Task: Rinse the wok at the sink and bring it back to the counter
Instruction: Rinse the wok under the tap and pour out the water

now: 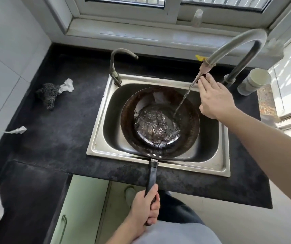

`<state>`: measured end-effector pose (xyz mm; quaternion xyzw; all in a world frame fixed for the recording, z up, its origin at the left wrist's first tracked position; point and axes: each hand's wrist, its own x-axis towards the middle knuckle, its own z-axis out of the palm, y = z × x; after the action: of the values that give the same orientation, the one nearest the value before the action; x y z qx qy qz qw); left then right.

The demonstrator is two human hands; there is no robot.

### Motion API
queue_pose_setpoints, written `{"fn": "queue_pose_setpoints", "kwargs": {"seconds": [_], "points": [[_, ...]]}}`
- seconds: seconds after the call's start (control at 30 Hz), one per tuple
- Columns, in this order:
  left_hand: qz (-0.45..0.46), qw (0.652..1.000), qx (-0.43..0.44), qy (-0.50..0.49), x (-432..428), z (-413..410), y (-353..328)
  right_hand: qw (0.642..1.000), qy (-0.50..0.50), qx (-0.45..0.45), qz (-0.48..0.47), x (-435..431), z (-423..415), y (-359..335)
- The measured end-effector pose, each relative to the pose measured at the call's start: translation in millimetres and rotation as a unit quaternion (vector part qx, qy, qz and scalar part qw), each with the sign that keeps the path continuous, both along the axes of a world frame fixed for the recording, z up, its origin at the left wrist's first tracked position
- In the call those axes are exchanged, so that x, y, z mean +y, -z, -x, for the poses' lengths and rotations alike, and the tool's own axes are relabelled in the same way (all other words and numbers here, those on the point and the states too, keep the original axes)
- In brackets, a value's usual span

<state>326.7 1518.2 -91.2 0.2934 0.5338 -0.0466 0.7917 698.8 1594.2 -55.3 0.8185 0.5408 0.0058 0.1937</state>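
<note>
A dark, stained wok [128, 120] sits in the steel sink [98, 138], its black handle sticking out over the front counter edge. My left hand [145, 208] grips the end of that handle. Water streams from the tall curved faucet [236, 44] into the wok's right side and pools, rippling, in its bottom. My right hand [215, 99] hovers with straight fingers beside the stream, fingertips just under the faucet's nozzle, above the sink's right rim.
A black counter [61, 134] surrounds the sink. A steel-wool scrubber [48, 95] and crumpled paper [68, 85] lie at the left. A smaller tap [116, 67] stands at the sink's back left. A pale cup [254, 81] sits at the right, below the window.
</note>
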Motion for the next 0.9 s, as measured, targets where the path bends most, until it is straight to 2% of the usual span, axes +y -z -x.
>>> {"fn": "queue_pose_setpoints", "kwargs": {"seconds": [0.17,0.37,0.53,0.6,0.7,0.83,0.87,0.9], "points": [[0.002,1.0,0.001,-0.004,-1,0,1,1.0,-0.016,-0.011,-0.018,-7,-16,-1],[-0.001,1.0,-0.011,0.003,1,2,-2,0.999,0.006,0.027,-0.029,-8,-16,-5],[-0.011,0.999,-0.028,0.012,2,5,1,0.983,0.085,0.143,-0.079,-7,14,-16],[-0.009,0.999,-0.031,0.017,3,7,3,0.96,0.117,0.208,-0.146,-19,40,-19],[-0.005,0.999,-0.029,0.027,5,8,4,0.906,0.189,0.299,-0.232,-46,96,-18],[0.0,0.999,-0.019,0.034,8,11,6,0.833,0.289,0.416,-0.224,-87,179,2],[0.002,0.999,-0.019,0.038,9,12,7,0.809,0.322,0.445,-0.211,-97,196,12],[0.004,0.999,-0.019,0.043,10,13,8,0.769,0.367,0.482,-0.204,-104,211,19]]}}
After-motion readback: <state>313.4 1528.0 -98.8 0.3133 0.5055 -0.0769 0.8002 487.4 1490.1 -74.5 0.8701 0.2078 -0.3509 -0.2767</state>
